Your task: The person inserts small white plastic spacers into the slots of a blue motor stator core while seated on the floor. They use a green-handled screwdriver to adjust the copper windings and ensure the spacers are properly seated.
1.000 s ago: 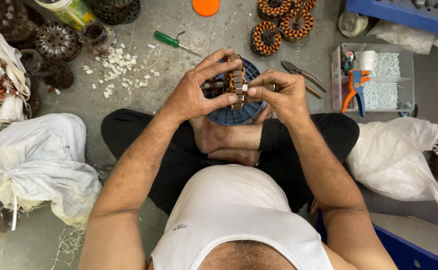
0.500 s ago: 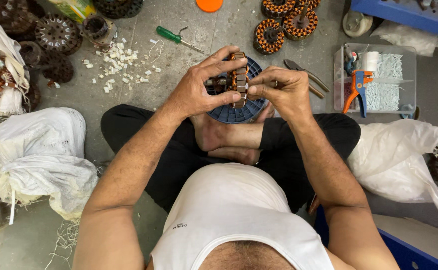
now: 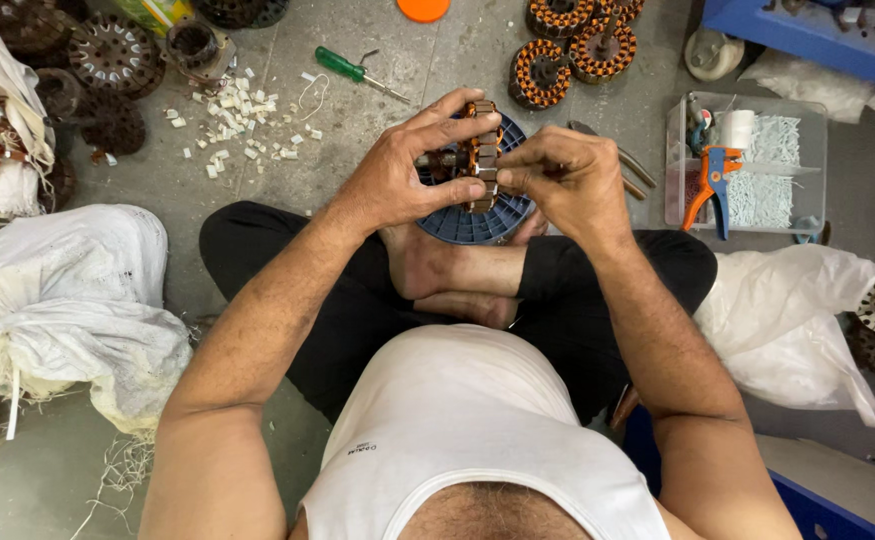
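Stator (image 3: 481, 155) is held edge-up between both hands, over a blue disc (image 3: 477, 225) resting at the crossed feet. Left hand (image 3: 397, 175) fingers are clamped around its left side and top; right hand (image 3: 567, 180) fingers are pinched together on its right edge. Pliers (image 3: 607, 160) lie just beyond the right hand. A clear tray (image 3: 807, 215) sits to the right. Further out on the floor (image 3: 437, 70): white scraps (image 3: 237, 125), green screwdriver (image 3: 357, 75), wound stators (image 3: 567, 50).

Single head camera, looking steeply down, close over lap and floor (image 3: 377, 150).
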